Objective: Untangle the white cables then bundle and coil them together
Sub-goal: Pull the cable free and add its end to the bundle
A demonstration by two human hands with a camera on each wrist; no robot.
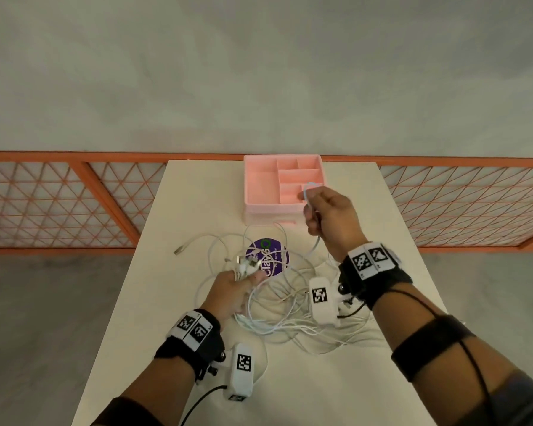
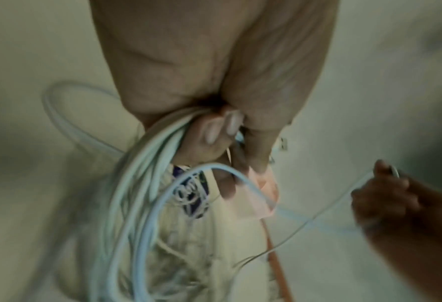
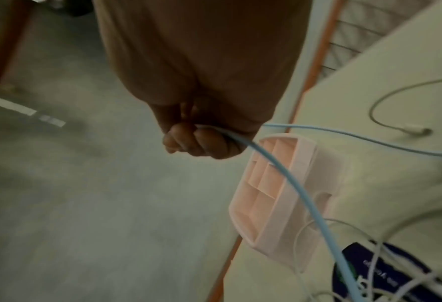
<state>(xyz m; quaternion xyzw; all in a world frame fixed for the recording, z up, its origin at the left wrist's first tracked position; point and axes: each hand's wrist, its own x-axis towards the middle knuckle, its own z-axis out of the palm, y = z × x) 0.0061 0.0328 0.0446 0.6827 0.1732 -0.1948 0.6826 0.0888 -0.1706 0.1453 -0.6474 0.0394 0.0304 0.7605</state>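
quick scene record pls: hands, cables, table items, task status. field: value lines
left hand: grips a bunch of white cables near their plug ends
right hand: raised, pinches a single cable pulled up from the pile
table: holds pink organiser at far edge, purple disc under the cables
loose plug: lies apart, left of pile
status: cables tangled, not coiled

Organizer tray at far edge of surface; cables heaped nearer, seemingly over round sticker.

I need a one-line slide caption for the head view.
Left hand grips bundled cable ends; right hand lifts one strand.
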